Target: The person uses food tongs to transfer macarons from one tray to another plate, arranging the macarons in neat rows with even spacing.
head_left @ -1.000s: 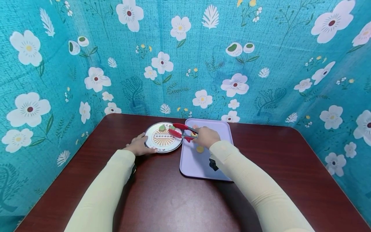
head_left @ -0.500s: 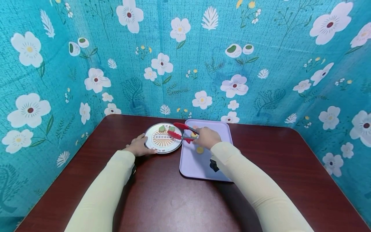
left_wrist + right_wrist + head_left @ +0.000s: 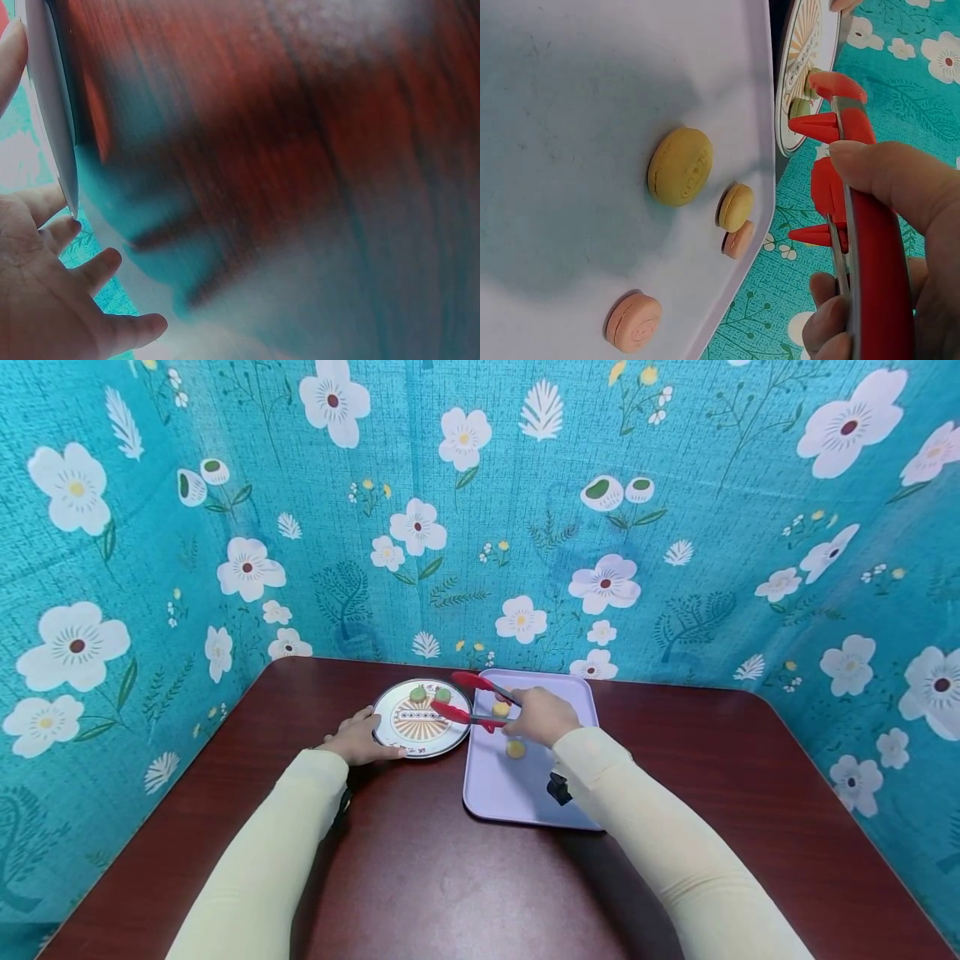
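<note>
My left hand (image 3: 358, 737) grips the left rim of a round white plate (image 3: 450, 735), thumb at the near edge, other fingers spread at the left side. Two green macarons (image 3: 417, 694) sit on the plate's far part. In my right hand (image 3: 543, 717) are red-tipped tongs (image 3: 472, 718), their arms apart with nothing between the tips, over the plate's right side and the tray's left edge. The lilac tray (image 3: 495, 793) bears two yellow macarons (image 3: 680, 166) and two pink macarons (image 3: 634, 322), clearest in the right wrist view.
The plate and tray stand side by side on a dark red-brown wooden table (image 3: 420, 877). Behind it hangs a teal floral cloth (image 3: 465, 568). My right forearm (image 3: 660, 843) crosses the tray's right part.
The tongs have drawn slightly right and their arms have spread wider, leaving both green macarons on the plate. My left hand stays at the plate's rim.
</note>
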Motion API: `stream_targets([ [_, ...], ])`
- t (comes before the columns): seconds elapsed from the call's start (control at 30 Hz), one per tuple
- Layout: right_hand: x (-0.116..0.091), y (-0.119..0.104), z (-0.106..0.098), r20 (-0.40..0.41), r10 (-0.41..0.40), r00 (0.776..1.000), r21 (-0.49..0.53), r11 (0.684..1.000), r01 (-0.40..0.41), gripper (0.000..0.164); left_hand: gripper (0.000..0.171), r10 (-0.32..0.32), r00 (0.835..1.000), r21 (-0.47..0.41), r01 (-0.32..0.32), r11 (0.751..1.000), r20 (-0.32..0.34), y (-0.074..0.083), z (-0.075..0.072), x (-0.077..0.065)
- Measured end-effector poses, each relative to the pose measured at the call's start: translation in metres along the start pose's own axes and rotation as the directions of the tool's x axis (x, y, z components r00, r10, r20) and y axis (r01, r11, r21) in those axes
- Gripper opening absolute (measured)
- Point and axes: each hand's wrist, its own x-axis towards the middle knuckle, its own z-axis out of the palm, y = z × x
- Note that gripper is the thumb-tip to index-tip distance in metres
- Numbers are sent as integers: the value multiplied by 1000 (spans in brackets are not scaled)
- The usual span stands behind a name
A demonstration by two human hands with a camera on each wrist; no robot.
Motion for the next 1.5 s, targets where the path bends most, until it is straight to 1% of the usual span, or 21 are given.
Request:
stream_targets([
  [0.3, -4, 1, -4, -13, 0, 1000, 7, 1000, 1, 71, 105, -6, 1000, -4, 6, 1000, 0, -3, 2, 4],
  [0.47, -4, 5, -5, -18, 0, 1000, 13, 1000, 1, 72, 104, -3, 1000, 4, 3, 1000, -1, -4, 2, 5],
  [0.73, -5, 14, -6, -30, -19, 999, 42, 999, 20, 71, 104, -11, 1000, -7, 11, 1000, 0, -2, 3, 2],
  [0.9, -11, 16, -8, -26, -15, 1000, 67, 998, 16, 74, 105, -19, 1000, -19, 19, 1000, 4, -1, 3, -1],
  [1.03, -18, 18, -10, -26, -11, 1000, 81, 997, 13, 75, 105, -12, 1000, -17, 12, 1000, 1, -1, 2, -1],
  [1.37, -30, 29, -12, -31, 1, 1000, 43, 999, 0, 78, 104, -10, 1000, -13, 10, 1000, -8, -3, 3, 1],
  [1.5, -32, 33, -12, -40, -3, 999, 20, 1000, 4, 78, 103, -13, 1000, -18, 13, 1000, -9, -2, 3, -1],
])
